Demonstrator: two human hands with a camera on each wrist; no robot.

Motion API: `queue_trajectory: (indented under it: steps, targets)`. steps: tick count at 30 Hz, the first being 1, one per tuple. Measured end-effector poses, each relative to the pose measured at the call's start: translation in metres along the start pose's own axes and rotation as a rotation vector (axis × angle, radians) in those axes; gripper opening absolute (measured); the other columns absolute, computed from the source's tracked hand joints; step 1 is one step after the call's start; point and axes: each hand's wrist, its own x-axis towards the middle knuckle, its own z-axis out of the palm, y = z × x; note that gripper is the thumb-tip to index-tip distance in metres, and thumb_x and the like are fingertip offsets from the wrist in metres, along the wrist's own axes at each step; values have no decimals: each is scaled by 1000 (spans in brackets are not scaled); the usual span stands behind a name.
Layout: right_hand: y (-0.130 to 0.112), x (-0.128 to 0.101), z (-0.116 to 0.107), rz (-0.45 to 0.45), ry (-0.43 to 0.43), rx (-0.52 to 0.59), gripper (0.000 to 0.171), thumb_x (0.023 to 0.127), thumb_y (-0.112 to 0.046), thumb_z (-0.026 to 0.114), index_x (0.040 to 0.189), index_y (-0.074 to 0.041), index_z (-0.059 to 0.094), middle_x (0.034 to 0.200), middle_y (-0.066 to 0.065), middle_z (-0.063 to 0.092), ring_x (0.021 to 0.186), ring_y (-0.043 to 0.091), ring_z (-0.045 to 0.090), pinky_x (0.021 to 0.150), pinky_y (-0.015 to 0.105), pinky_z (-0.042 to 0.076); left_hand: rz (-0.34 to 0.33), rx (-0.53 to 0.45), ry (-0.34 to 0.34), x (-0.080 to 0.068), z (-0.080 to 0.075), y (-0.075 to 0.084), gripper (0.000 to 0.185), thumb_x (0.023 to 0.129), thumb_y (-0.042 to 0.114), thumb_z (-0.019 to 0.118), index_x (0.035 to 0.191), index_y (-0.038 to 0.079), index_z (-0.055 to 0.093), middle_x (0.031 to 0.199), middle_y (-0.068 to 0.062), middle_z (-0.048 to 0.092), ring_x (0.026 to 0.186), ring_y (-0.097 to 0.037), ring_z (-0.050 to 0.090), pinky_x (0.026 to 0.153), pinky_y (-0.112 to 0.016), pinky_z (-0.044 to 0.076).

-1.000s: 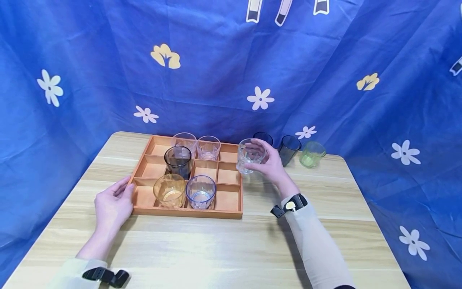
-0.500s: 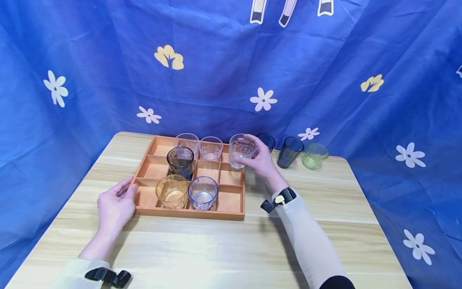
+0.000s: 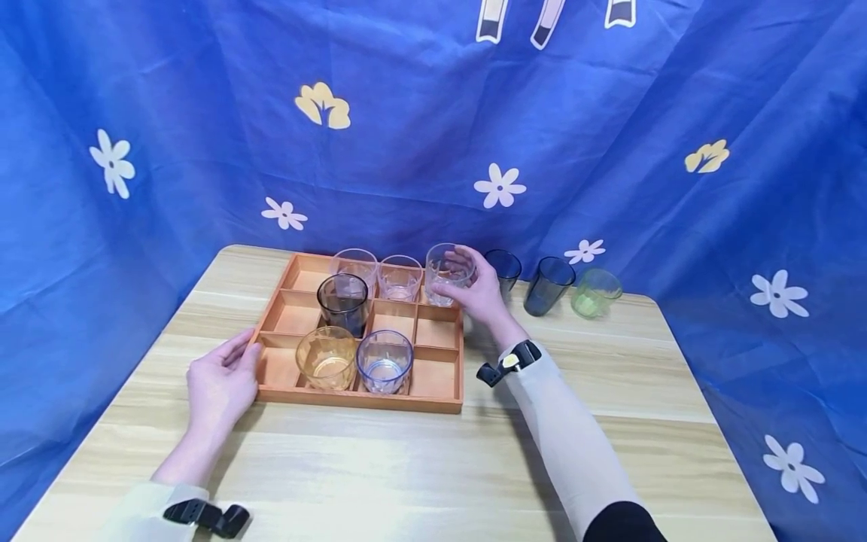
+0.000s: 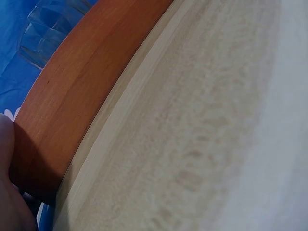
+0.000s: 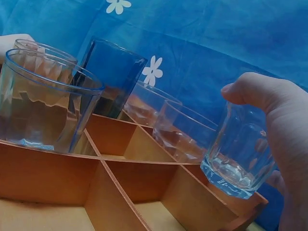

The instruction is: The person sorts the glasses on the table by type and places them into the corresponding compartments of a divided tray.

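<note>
A wooden compartment tray lies on the table. At its left edge my left hand holds the side wall; in the left wrist view a little of that hand shows at the tray's corner. My right hand grips a clear glass between thumb and fingers. That glass is over the back right compartment, slightly tilted, its base near rim height in the right wrist view. Two pinkish glasses stand in the back row. A dark glass, an amber glass and a blue-rimmed glass occupy other compartments.
Right of the tray, two dark tumblers and a green glass stand along the table's back edge; one tumbler is partly behind my right hand. Behind the wooden table hangs a blue patterned cloth.
My right hand has carried the clear glass leftward and back, from beside the tray's right edge to over the back right compartment. My left hand stays at the tray's left edge.
</note>
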Motion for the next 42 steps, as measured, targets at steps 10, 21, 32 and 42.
queue_trajectory:
  steps: [10,21,32,42]
  targets:
    - [6,4,5,75,50,-18,83,78,7,91,148,10,47,141,30,60,130,39,59,112,47,48,33,-13,21,0,3,1,34,104,13,68,135,-1,71,125,-21,72,96,10,65,82,-7,52]
    - [16,1,5,150,11,-129,84,77,2,93,149,6,49,140,24,64,131,33,60,112,43,49,25,6,15,-1,1,-1,34,104,14,68,135,1,71,127,-21,71,100,5,67,82,-7,52]
    - [19,-2,5,181,19,-179,90,73,-2,97,149,4,50,140,18,66,132,30,60,114,39,47,15,14,7,0,2,-1,35,104,15,68,136,2,71,128,-21,70,98,5,67,80,-6,52]
    - [21,-3,4,178,44,-122,98,70,3,98,152,10,44,146,27,59,135,32,57,117,32,42,0,20,11,-1,2,1,34,104,15,68,136,2,71,127,-21,70,94,9,65,78,-5,52]
